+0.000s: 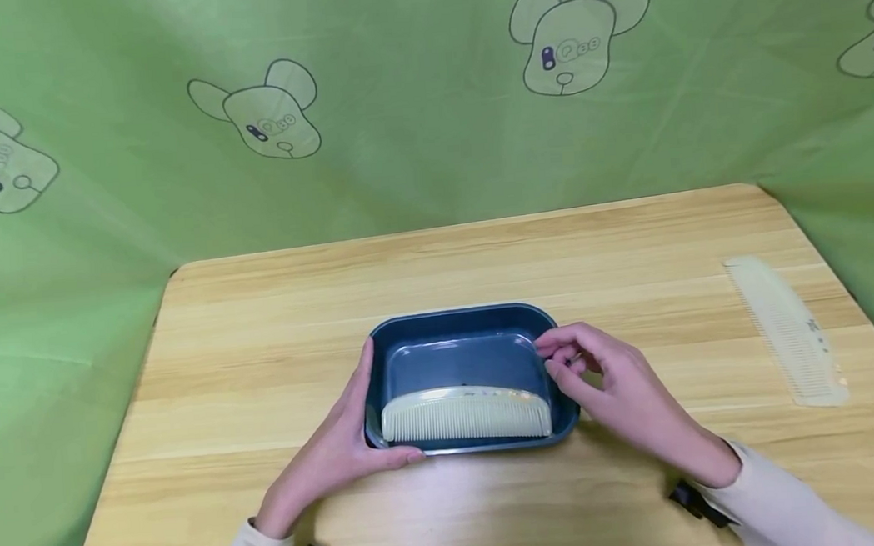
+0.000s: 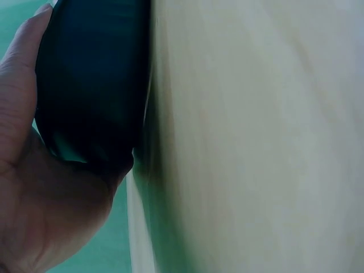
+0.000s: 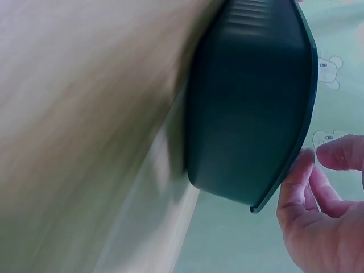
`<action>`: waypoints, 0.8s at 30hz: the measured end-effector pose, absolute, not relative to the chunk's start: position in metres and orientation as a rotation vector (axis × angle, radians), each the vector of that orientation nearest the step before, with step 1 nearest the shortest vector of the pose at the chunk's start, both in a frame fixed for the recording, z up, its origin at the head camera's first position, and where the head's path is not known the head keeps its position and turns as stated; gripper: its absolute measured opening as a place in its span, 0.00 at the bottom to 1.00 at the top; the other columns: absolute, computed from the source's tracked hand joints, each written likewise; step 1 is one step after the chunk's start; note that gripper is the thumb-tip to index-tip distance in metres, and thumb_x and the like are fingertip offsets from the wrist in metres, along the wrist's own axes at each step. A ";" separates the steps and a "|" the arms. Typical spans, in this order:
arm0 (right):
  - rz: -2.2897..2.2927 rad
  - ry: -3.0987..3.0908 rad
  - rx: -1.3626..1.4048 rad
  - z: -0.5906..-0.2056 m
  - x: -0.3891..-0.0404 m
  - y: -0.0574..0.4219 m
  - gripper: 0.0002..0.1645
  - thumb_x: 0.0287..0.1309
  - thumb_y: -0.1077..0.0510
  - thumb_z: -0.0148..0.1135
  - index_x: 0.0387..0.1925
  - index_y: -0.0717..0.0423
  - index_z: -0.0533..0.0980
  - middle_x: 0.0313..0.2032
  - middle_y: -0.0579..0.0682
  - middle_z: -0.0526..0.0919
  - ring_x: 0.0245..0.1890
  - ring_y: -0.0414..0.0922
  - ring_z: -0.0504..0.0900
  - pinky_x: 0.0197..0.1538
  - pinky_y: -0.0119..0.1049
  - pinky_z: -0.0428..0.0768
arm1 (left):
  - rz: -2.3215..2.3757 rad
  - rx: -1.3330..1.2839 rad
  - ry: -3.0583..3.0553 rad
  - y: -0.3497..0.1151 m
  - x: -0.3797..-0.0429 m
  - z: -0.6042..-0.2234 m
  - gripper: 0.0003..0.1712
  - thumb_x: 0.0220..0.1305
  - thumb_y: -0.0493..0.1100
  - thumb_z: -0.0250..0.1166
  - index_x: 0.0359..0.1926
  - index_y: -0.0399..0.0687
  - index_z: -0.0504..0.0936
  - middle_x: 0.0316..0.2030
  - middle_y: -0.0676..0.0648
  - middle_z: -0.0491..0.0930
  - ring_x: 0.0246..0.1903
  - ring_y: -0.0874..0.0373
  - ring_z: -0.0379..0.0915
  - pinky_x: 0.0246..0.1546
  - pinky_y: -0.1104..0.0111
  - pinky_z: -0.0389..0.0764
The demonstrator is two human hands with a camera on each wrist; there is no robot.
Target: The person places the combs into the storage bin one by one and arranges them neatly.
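Observation:
A dark blue rectangular tray [image 1: 455,326] with rounded corners sits on the wooden table, its side wall [image 3: 250,102] large in the right wrist view. Inside, along the front wall, lies a pale green comb [image 1: 466,413], teeth toward the front edge. My left hand [image 1: 352,428] grips the tray's left end, thumb along the front rim and fingers around the side; the left wrist view shows the same hand [image 2: 51,187] against it. Over the right rim is my right hand [image 1: 609,379], fingers loosely bent, thumb apart from the forefinger, nothing between them.
A second pale green comb [image 1: 790,335] lies on the table [image 1: 274,316] at the far right, near its side edge. Green cloth [image 1: 428,123] with cartoon animal heads hangs behind the table and along both sides.

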State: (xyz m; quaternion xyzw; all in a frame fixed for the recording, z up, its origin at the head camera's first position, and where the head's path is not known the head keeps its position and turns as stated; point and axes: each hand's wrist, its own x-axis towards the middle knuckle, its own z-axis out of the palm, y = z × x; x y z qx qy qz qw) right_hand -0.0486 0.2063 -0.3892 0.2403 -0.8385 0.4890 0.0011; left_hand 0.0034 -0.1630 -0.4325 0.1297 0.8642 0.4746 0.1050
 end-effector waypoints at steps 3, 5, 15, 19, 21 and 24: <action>1.518 -2.641 0.710 -0.389 -0.048 0.210 0.14 0.71 0.72 0.67 0.55 0.60 0.83 0.43 0.52 0.88 0.40 0.40 0.83 0.44 0.26 0.84 | 1.400 0.386 2.548 -0.163 0.003 -0.433 0.86 0.54 0.60 0.88 0.90 0.59 0.28 0.88 0.48 0.32 0.85 0.46 0.37 0.79 0.43 0.52; 1.513 -2.638 0.679 -0.388 -0.049 0.214 0.14 0.71 0.71 0.67 0.55 0.62 0.83 0.44 0.52 0.89 0.41 0.40 0.84 0.45 0.25 0.84 | 1.400 0.383 2.546 -0.162 0.003 -0.433 0.86 0.54 0.61 0.88 0.89 0.61 0.28 0.88 0.48 0.32 0.85 0.46 0.37 0.79 0.42 0.52; 1.537 -2.590 0.550 -0.387 -0.052 0.235 0.18 0.69 0.74 0.68 0.57 0.61 0.82 0.47 0.50 0.88 0.44 0.38 0.85 0.53 0.22 0.81 | 1.397 0.382 2.547 -0.163 0.004 -0.434 0.86 0.54 0.60 0.88 0.89 0.61 0.28 0.88 0.48 0.33 0.85 0.46 0.37 0.79 0.42 0.52; 1.540 -2.583 0.488 -0.390 -0.052 0.247 0.19 0.69 0.74 0.68 0.59 0.61 0.82 0.48 0.49 0.88 0.46 0.38 0.85 0.55 0.21 0.80 | 1.391 0.388 2.556 -0.164 0.004 -0.434 0.86 0.53 0.60 0.88 0.89 0.59 0.28 0.88 0.47 0.33 0.85 0.46 0.37 0.79 0.43 0.51; 1.525 -2.589 0.458 -0.392 -0.052 0.254 0.19 0.70 0.74 0.68 0.59 0.61 0.82 0.49 0.47 0.88 0.47 0.38 0.85 0.55 0.20 0.79 | 1.386 0.392 2.559 -0.164 0.004 -0.434 0.86 0.53 0.61 0.88 0.90 0.56 0.29 0.88 0.47 0.33 0.85 0.45 0.37 0.79 0.43 0.52; 1.501 -2.604 0.417 -0.395 -0.051 0.265 0.19 0.71 0.73 0.67 0.60 0.63 0.81 0.49 0.45 0.87 0.47 0.37 0.84 0.55 0.19 0.78 | 1.381 0.392 2.558 -0.164 0.003 -0.434 0.86 0.54 0.62 0.88 0.90 0.56 0.29 0.88 0.47 0.33 0.85 0.45 0.37 0.79 0.43 0.51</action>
